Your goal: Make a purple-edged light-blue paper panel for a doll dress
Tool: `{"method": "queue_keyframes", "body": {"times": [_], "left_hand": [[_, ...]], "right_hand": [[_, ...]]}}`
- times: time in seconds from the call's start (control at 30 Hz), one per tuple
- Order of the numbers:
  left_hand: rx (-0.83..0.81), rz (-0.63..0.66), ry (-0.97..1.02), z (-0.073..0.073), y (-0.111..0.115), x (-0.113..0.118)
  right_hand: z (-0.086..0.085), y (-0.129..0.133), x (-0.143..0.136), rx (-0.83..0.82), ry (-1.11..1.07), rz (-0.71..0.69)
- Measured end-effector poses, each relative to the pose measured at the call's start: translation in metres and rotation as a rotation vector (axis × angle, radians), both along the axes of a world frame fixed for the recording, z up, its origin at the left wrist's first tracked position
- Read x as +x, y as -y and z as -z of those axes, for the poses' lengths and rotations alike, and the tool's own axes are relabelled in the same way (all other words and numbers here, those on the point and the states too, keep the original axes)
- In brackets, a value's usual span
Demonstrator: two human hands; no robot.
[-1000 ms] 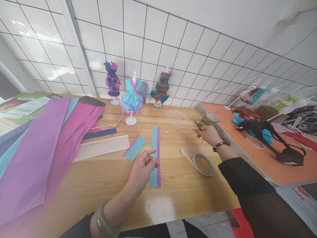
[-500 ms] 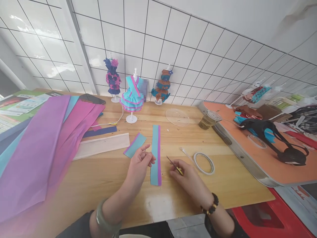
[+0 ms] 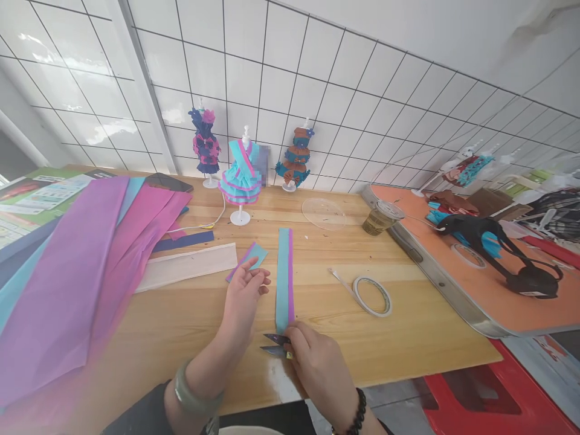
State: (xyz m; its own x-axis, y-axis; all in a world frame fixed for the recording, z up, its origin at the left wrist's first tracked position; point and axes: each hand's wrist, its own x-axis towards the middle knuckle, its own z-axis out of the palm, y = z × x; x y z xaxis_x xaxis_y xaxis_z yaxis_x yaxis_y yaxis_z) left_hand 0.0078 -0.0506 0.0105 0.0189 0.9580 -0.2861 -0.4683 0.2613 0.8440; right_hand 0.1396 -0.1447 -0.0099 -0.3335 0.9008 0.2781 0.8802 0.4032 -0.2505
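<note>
A long turquoise strip with a purple edge point(image 3: 284, 278) lies upright in the view on the wooden table. At its near end my right hand point(image 3: 312, 359) grips small dark snips point(image 3: 276, 345), their two blades apart and pointing left. My left hand point(image 3: 247, 287) hovers left of the strip, thumb and fingers curled together; whether anything is between them is too small to tell. Partly behind that hand is a shorter turquoise piece with a purple edge point(image 3: 260, 254). A roll of white tape point(image 3: 372, 296) lies to the right, its loose end pulled out.
Three small dress forms stand along the tiled wall, the middle one in a turquoise dress point(image 3: 241, 175). Purple and pink sheets point(image 3: 95, 241) cover the left side, beside a white strip point(image 3: 190, 266). A lidded cup point(image 3: 383, 217) stands near an orange board point(image 3: 453, 241) holding a black strapped item point(image 3: 498, 254).
My right hand has moved left and nearer to me, bringing the snips to the strip's near end, their blades now visibly apart. My left hand has shifted a little left, off the strip.
</note>
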Motion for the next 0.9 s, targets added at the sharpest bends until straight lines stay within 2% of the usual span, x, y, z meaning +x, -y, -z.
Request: {"method": "queue_keyframes", "body": {"times": [0.07,0.17,0.27,0.33,0.4,0.5,0.6,0.7,0.77,0.9], "left_hand": [[-0.020,-0.014,0.030,0.000,-0.001,-0.001],[-0.044,0.018,0.046,0.002,-0.001,0.000],[-0.102,0.182,0.033,0.006,0.003,0.006],[-0.163,0.332,0.014,0.007,0.007,0.010],[-0.217,0.488,0.008,0.005,0.011,0.013],[-0.249,0.671,0.034,-0.003,0.016,0.015],[-0.223,0.720,0.045,-0.009,0.017,0.014],[-0.215,0.747,0.031,-0.007,0.016,0.014],[-0.199,0.757,0.041,-0.003,0.015,0.014],[-0.085,0.699,0.106,0.006,0.013,0.015]], "right_hand": [[-0.001,-0.002,0.002,0.004,-0.052,0.014],[-0.006,-0.005,0.011,-0.063,-0.274,0.120],[-0.012,-0.008,0.027,-0.116,-0.453,0.276],[-0.015,-0.009,0.035,-0.095,-0.499,0.328],[-0.018,-0.009,0.038,-0.067,-0.486,0.282],[-0.021,-0.005,0.033,-0.054,-0.407,0.122],[-0.021,0.002,0.025,-0.057,-0.391,0.041],[-0.019,0.009,0.025,-0.104,-0.499,0.038],[-0.020,0.012,0.027,-0.159,-0.630,0.130],[-0.025,0.013,0.029,-0.213,-0.895,0.478]]}}
